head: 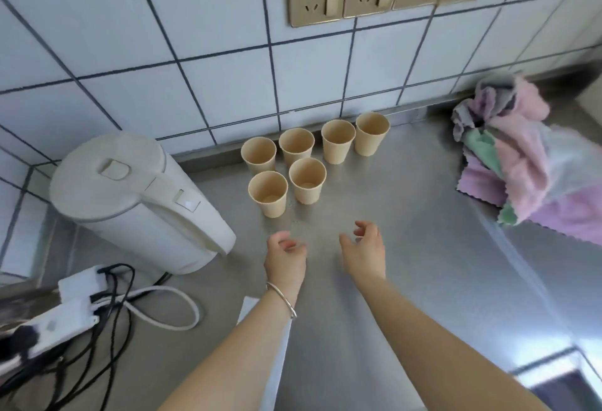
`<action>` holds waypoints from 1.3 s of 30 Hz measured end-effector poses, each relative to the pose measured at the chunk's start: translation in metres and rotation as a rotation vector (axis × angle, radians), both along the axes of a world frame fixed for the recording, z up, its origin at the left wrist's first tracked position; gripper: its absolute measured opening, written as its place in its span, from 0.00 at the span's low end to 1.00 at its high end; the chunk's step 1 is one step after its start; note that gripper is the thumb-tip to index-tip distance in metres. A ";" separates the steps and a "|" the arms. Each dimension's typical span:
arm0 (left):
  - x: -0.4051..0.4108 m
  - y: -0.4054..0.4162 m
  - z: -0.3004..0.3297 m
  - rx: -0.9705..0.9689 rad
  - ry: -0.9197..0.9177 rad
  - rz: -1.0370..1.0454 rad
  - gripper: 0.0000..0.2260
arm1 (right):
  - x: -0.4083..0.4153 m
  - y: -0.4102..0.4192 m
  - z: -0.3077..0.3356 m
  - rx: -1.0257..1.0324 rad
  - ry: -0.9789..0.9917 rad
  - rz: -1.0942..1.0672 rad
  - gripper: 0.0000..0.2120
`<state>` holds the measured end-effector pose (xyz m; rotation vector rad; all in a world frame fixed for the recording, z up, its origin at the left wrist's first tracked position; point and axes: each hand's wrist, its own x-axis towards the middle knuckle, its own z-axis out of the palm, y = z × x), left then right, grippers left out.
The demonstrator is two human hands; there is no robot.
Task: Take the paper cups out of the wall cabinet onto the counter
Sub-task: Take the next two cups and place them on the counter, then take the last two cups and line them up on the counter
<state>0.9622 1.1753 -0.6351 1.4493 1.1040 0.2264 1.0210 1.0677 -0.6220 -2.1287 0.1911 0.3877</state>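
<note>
Six upright paper cups (301,163) stand on the steel counter (407,247) near the tiled wall (195,52). Left hand (285,259) and right hand (365,254), fingers loosely curled, hold nothing. Electric kettle (140,202) left; microfibre cloths (521,156) right; power strips (65,306) at the lower left.

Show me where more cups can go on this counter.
Widest bare patch: the steel counter between the paper cups and the cloths, running forward past the right hand. A narrower strip lies between the front cups and both hands. Crowded: the left, with the kettle, power strips and cords.
</note>
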 end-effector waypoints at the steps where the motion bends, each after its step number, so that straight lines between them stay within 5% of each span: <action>1: -0.004 -0.010 0.002 0.000 0.003 -0.068 0.13 | -0.011 -0.010 0.002 0.006 0.015 -0.045 0.18; 12: -0.072 -0.207 0.036 0.001 -0.005 -0.974 0.15 | -0.177 -0.215 0.040 -0.016 0.004 -0.631 0.13; 21: -0.236 -0.439 0.086 0.006 -0.127 -1.691 0.12 | -0.405 -0.395 0.074 -0.004 -0.073 -1.160 0.16; 31: -0.490 -0.645 0.145 -0.191 -0.194 -2.227 0.13 | -0.672 -0.545 0.128 -0.097 -0.211 -1.753 0.17; 39: -0.619 -0.779 0.221 -0.320 -0.405 -2.501 0.16 | -0.800 -0.652 0.194 -0.302 -0.260 -1.905 0.17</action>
